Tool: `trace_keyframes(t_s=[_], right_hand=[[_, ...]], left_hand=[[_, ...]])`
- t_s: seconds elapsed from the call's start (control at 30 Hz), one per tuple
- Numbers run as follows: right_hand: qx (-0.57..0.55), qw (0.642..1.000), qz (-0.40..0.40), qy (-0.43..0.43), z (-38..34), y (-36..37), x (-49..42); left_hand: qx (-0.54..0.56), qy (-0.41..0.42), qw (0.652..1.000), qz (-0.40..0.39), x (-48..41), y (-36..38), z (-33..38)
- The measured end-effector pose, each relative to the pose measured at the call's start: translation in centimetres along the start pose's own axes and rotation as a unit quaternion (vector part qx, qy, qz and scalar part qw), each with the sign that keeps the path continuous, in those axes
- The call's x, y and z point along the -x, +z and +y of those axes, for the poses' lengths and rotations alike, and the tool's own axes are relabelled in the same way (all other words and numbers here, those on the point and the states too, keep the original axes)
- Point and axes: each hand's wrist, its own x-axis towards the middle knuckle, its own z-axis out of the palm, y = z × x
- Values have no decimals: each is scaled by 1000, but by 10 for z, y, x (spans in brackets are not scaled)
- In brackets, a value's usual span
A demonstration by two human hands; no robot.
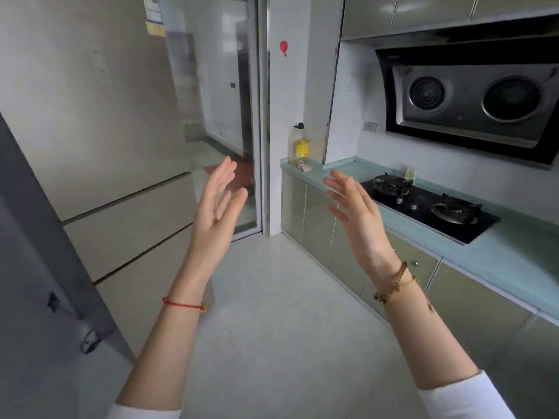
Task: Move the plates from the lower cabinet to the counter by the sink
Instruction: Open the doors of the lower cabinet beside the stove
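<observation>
While both arms reach forward at mid-frame, the left hand (216, 207) and right hand (355, 211) are spread wide, palms facing each other, holding nothing. No plates show. The lower cabinet doors (317, 219) at right are shut beneath the teal surface (484, 252), which carries a black gas hob (429, 207) and an oil bottle (300, 146).
</observation>
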Motion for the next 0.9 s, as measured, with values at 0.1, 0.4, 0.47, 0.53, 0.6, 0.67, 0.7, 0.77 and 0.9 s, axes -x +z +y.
trace_keyframes(t_s=[0.1, 0.4, 0.47, 0.53, 0.6, 0.67, 0.7, 0.77, 0.9], right_hand=[[7, 1000, 10, 17, 14, 4, -26], [5, 999, 20, 26, 68, 20, -107], [0, 999, 23, 29, 77, 22, -119], [-2, 999, 24, 34, 88, 23, -132], [-1, 999, 25, 39, 98, 23, -145], [-4, 999, 28, 45, 108, 22, -157], [-4, 998, 31, 47, 114, 21, -163], [-3, 998, 35, 53, 128, 18, -178], [-2, 997, 36, 64, 155, 13, -208]], left_hand=[[-4, -13, 1000, -3, -26, -5, -19], [6, -43, 999, -32, -93, -9, -95], [7, -47, 998, -34, -103, -8, -107], [9, -49, 998, -36, -114, -6, -121], [9, -52, 998, -38, -124, -3, -135], [8, -59, 998, -39, -132, 1, -149], [9, -64, 997, -39, -136, 4, -157], [10, -75, 996, -40, -146, 10, -174], [4, -87, 996, -36, -168, 22, -208]])
